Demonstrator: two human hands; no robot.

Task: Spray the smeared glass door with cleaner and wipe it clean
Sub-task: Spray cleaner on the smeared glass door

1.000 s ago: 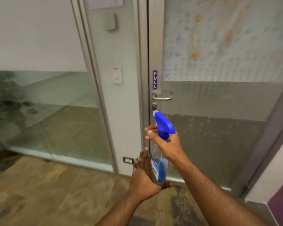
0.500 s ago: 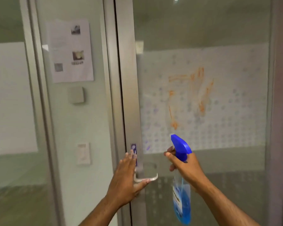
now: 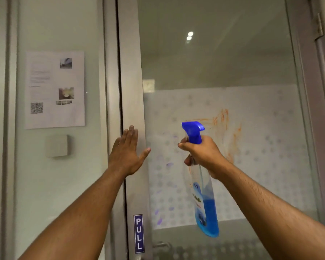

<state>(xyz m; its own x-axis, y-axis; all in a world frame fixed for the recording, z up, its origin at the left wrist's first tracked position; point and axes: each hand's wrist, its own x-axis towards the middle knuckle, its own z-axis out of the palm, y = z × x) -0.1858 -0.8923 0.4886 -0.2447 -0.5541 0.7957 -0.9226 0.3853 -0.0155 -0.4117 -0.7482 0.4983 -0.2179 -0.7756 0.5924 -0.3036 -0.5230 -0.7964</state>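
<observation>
The glass door (image 3: pixel 223 62) fills the right half of the view, with a frosted dotted band across its middle. Orange smears (image 3: pixel 225 119) and small purple marks (image 3: pixel 169 164) lie on that band. My right hand (image 3: pixel 201 154) grips the neck of a clear spray bottle (image 3: pixel 204 207) with a blue trigger head and blue liquid, held up close in front of the smears, nozzle toward the glass. My left hand (image 3: pixel 128 152) lies flat with straight fingers against the door's metal frame (image 3: pixel 131 72), left of the bottle.
A blue PULL sign (image 3: pixel 138 233) sits low on the frame, with the door handle (image 3: pixel 161 244) just right of it. On the wall panel to the left hang a printed paper notice (image 3: pixel 54 89) and a small grey box (image 3: pixel 57 145). A hinge (image 3: pixel 319 27) shows top right.
The view has tilted up the door. My left hand rose from the handle area to press flat on the frame. My right hand lifted the bottle up to the smears.
</observation>
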